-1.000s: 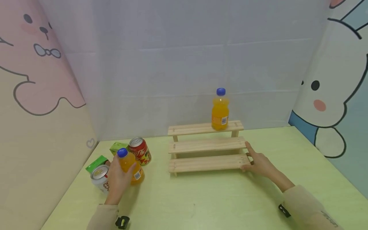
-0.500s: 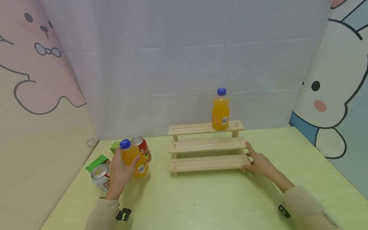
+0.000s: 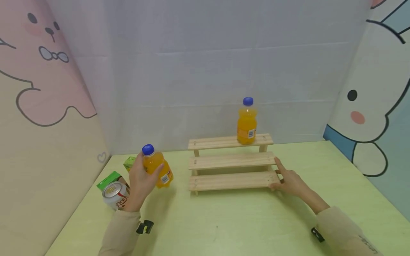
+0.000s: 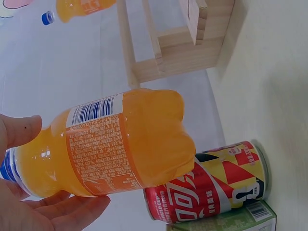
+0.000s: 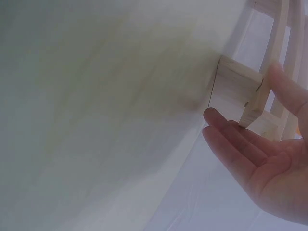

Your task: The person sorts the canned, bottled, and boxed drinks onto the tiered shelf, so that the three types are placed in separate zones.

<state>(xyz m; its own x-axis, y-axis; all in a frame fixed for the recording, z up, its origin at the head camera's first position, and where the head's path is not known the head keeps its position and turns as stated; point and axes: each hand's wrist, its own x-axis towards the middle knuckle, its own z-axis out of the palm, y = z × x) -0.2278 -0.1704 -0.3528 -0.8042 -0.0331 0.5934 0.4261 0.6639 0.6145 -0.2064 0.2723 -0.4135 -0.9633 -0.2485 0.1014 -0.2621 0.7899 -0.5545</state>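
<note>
Between the thumb and curled fingers of the left hand [image 3: 141,183], an orange bottle [image 3: 161,173] is gripped round its upper half, tilted, blue cap [image 3: 148,149] upward, base hanging clear of the pale green table [image 3: 224,220]. Just left of that hand are a white can [image 3: 112,195] and, behind it, a green carton [image 3: 109,179]; a second carton [image 3: 129,163] shows past the fingers. The left wrist view has a red can [image 4: 207,187] beyond the bottle's base. Across the table, the right hand [image 3: 289,182] holds the right end of a wooden rack [image 3: 232,181]. Farther back, another orange bottle [image 3: 247,124] stands upright on the top step [image 3: 213,143], before a pale curtain [image 3: 192,64].
</note>
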